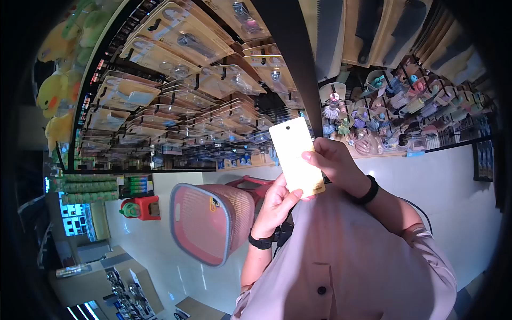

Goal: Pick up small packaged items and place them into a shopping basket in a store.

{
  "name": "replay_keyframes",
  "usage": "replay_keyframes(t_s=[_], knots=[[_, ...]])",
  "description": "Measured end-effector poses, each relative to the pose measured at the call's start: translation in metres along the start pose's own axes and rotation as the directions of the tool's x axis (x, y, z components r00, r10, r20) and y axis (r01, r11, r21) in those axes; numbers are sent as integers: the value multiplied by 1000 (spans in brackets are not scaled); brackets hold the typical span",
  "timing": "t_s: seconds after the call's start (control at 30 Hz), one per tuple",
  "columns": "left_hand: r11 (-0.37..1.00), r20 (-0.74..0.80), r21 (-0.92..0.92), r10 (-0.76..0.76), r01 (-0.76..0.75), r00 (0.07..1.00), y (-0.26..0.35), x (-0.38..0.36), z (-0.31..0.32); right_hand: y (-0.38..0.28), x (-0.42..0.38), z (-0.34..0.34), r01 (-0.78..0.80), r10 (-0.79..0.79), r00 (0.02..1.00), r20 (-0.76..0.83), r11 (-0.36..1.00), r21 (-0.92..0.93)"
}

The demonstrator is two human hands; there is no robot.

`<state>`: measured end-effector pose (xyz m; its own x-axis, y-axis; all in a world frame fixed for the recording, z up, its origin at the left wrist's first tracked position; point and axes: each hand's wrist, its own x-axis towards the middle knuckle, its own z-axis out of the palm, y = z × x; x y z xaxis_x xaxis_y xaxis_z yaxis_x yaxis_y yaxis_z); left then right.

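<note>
Some yellow toys (50, 100) at the far left, soft-looking and hung one above another, with bits of orange and green. Lower down and just to the right, a pile of green packs (90, 188). Next, near the floor, a small red thing (151, 207) with something green on it, too small to tell what. Up above, a big black rack (133, 171), full of flat packs (194, 45) on black hooks, row after row. Below the rack, on the shiny pale floor (160, 256), a pink basket (198, 226) with a grey rim, tipped on its side in this view. To the right of that, the left hand (274, 205), with a black band (261, 244) on the wrist, pinching the bottom left corner of a card, thumb on the front. Between both hands, the card (293, 149) itself, pale and very bright, with a little hole near the top, held up in front of a pink shirt (352, 256). On the card's right edge, the right hand (335, 162), gripping too, thumb flat on the front, another black band (369, 189) on that wrist. Farther right, big knives (365, 37) in packs up top, and little brushes (330, 110) below.
</note>
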<state>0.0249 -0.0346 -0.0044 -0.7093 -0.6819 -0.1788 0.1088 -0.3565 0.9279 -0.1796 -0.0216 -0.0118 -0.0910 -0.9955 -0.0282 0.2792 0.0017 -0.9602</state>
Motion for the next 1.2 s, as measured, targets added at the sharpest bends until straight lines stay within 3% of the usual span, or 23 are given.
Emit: replay_keyframes(t_s=[0.1, 0.13, 0.17, 0.2, 0.23, 0.3, 0.33, 0.37, 0.43, 0.47, 0.5, 0.57, 0.6, 0.7, 0.8, 0.87, 0.9, 0.93, 0.97, 1.0, 1.03, 1.1, 1.2], knots=[[997, -8, 44, -68, 68, 998, 11, 4, 9, 6, 0, -9, 62, -63, 998, -16, 998, -25], [999, -39, 40, 6, -5, 999, 4, 7, 13, 12, 0, -11, 26, -26, 1000, 17, 999, 27], [997, -36, 71, -13, 16, 999, 3, 9, 8, 14, 2, -11, 1, -4, 999, 45, 997, 71], [1000, -99, 24, -17, 19, 995, 1, 10, 9, 9, 1, -7, 93, -93, 996, -2, 993, 68], [1000, -180, -7, -9, 8, 984, 5, 14, 19, 5, 1, -7, 96, -96, 995, -12, 995, -8], [999, -187, 27, 21, -16, 982, 7, 19, 17, 16, 5, -6, 132, -132, 991, 19, 990, -48], [991, -230, 124, 72, -44, 970, -5, 22, 4, 10, 3, -7, 179, -176, 984, 39, 976, -121], [937, -380, 342, 64, 76, 923, 10, 16, 22, 14, 2, -7, 173, -166, 984, 72, 978, -116], [971, -485, 226, 38, 83, 874, 15, 24, 26, 13, -2, -9, 161, -139, 982, 126, 969, -187], [978, -501, 197, 44, 65, 864, 17, 27, 29, 19, -3, -8, 143, -121, 979, 165, 982, -124], [984, -453, 176, 53, 31, 890, 13, 31, 21, 24, -4, -8, 116, -101, 973, 205, 991, -61], [993, -359, 121, 62, -19, 931, -1, 35, 1, 25, -7, -10, 219, -185, 960, 212, 964, -153], [985, -405, 166, 110, -45, 908, 16, 35, 29, 22, -7, -12, 233, -185, 957, 225, 950, -207], [830, -253, 551, 266, -87, 930, 13, 37, 21, 10, -12, -18, 191, -129, 967, 219, 937, -291], [996, -449, 86, 57, -21, 892, 23, 36, 40, 17, -14, -19, 209, -165, 961, 222, 959, -190], [987, -335, 64, 163, -150, 928, 4, 47, 18, 16, -14, -17, 193, -163, 961, 223, 974, -122], [974, -408, 203, 173, -96, 897, 12, 44, 29, 6, -15, -20, 159, -104, 963, 250, 964, -212], [984, -425, 178, 104, -29, 899, 22, 40, 34, 2, -15, -20, 151, -95, 967, 236, 961, -231], [981, -428, 184, 141, -67, 893, 16, 40, 27, 5, -13, -18, 258, -209, 953, 218, 938, -231], [989, -461, 141, 21, 50, 887, 13, 32, 19, 11, -12, -18, 131, -83, 973, 213, 966, -222], [978, -478, 194, 24, 79, 878, -2, 29, 2, 9, -13, -21, 128, -66, 971, 229, 955, -267], [976, -420, 210, 137, -51, 897, -9, 29, -3, 12, -8, -18, 67, -6, 967, 255, 970, -232], [986, -410, 120, 154, -114, 899, -4, 21, 1, 13, -8, -12, -80, 111, 961, 254, 988, -131]])
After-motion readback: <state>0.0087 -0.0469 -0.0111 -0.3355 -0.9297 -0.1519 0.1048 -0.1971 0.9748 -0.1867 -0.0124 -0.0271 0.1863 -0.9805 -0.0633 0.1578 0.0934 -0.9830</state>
